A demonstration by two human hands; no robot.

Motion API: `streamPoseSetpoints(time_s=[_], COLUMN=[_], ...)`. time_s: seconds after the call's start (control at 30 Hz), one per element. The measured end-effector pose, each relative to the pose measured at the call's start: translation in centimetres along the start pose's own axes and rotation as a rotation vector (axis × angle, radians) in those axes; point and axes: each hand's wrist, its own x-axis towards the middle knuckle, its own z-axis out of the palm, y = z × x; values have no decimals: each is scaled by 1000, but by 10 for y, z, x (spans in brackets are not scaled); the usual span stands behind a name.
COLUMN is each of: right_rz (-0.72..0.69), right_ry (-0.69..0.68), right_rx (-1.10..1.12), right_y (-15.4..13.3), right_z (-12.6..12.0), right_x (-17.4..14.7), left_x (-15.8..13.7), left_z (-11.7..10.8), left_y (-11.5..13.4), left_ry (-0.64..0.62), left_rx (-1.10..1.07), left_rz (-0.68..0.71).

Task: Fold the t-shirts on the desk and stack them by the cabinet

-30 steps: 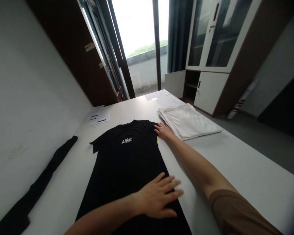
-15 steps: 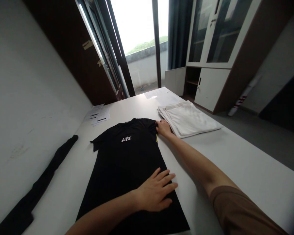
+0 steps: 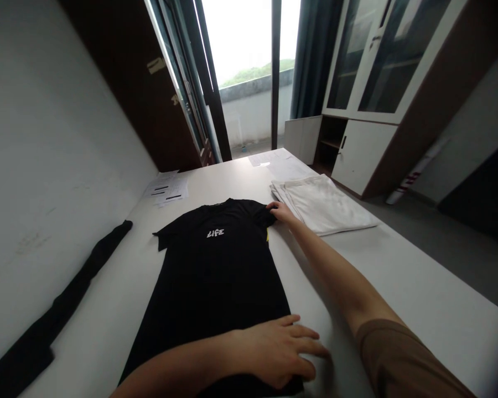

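Observation:
A black T-shirt (image 3: 216,276) lies spread flat on the white table, its neckline toward the far end and white lettering across the chest. My right hand (image 3: 281,212) is at the sleeve on the right, its fingers closed on the cuff. Nearer to me, my left hand (image 3: 284,351) is over the shirt's right side close to the bottom. Its fingers are apart and reach past the side edge, with nothing held in them. My left forearm covers part of the lower shirt.
A folded off-white cloth (image 3: 327,204) lies right of the sleeve. Papers (image 3: 168,190) rest at the far left, with more sheets (image 3: 276,160) at the far end. A long black garment (image 3: 74,293) lies along the left wall. A cabinet (image 3: 367,149) stands beyond the table.
My left hand has moved toward me and to the right, from flat on the shirt to its side edge. My right hand stays at the sleeve, which is pulled out slightly. The view has shifted a little.

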Motion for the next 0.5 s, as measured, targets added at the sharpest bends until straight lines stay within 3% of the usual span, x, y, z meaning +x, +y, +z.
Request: streamPoseSetpoints(time_s=[0.23,0.5], right_rz=[154,96], right_ry=[-186,-108], right_rx=[450,466], right_y=[-12,-57], right_z=[-2,26], right_x=[-9,1], left_x=[-12,-32], left_z=[-3,-1], left_y=[-1,5], left_ry=[28,27], left_rx=[23,40], left_rz=[-32,-195])
